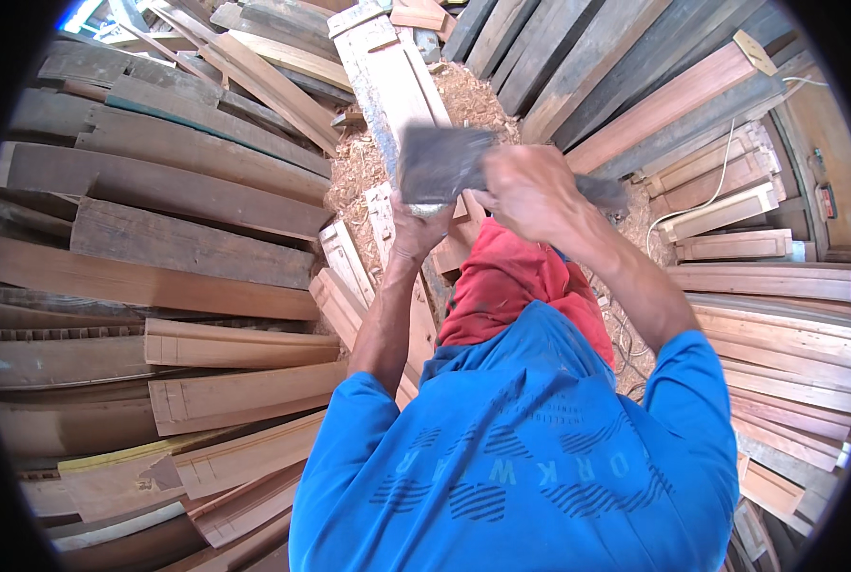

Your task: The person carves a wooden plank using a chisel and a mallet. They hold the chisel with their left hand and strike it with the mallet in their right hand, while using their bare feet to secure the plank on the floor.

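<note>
I hold a dark grey, weathered flat piece of wood (440, 160) up in front of me, blurred by motion. My left hand (414, 232) grips its lower edge from beneath. My right hand (530, 191) is closed over its right part, and a dark end of the piece (604, 194) sticks out past that hand. Both forearms rise from my blue shirt (521, 448). A red cloth (511, 281) hangs between my arms, below the hands.
Stacks of planks (187, 248) fill the left side, with more planed boards (778, 315) at the right. A long pale board (387, 76) runs away from me over a heap of wood shavings (463, 95). A white cable (716, 181) crosses the right-hand boards.
</note>
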`<state>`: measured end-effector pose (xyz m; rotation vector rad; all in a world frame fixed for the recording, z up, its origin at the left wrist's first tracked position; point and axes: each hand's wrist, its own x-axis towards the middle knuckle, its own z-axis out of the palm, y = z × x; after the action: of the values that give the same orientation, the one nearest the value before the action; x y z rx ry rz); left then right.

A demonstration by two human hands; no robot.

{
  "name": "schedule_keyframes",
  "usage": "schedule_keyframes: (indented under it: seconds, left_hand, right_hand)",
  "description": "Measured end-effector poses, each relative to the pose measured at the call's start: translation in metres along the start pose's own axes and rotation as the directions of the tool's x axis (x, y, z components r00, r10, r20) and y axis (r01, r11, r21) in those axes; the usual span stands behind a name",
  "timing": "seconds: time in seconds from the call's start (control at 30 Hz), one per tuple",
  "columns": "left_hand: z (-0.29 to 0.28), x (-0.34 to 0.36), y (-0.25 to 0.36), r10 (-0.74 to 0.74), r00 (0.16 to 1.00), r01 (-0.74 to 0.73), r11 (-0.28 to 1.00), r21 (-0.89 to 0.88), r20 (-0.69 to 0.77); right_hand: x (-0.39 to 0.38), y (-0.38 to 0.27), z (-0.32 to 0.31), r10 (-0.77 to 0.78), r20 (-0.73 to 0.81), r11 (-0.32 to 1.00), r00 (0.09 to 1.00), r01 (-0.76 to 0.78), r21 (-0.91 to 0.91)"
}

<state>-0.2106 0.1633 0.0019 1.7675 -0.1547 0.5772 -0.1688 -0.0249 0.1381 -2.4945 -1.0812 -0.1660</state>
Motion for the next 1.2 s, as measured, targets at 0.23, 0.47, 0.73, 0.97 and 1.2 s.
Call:
schedule_keyframes:
  seconds: [0.23,0.47,0.73,0.97,1.2]
  left_hand:
    - [-0.003,0.015,-0.009,-0.240,0.971,0.240,0.971,0.003,-0.006]
    - [0.002,0.013,-0.011,-0.188,0.982,0.188,0.982,0.019,0.028]
    - [0.000,0.012,-0.012,-0.233,0.972,0.233,0.972,0.020,0.002]
    - [0.003,0.012,-0.011,-0.265,0.964,0.265,0.964,-0.015,0.022]
    - [-0.011,-0.005,-0.010,-0.134,0.990,0.130,0.989,0.077,0.051]
  right_hand:
    - [0.045,-0.018,-0.056,0.002,-0.281,0.997,0.960,0.021,0.079]
    - [0.041,0.001,-0.007,0.066,0.148,0.989,0.987,-0.045,-0.140]
    - [0.061,-0.010,-0.054,0.149,-0.273,0.960,0.951,-0.072,0.271]
    - [0.038,0.009,0.011,0.090,0.174,0.972,0.981,-0.048,-0.229]
    - [0.017,-0.009,-0.042,0.193,0.211,0.955,0.958,-0.233,0.184]
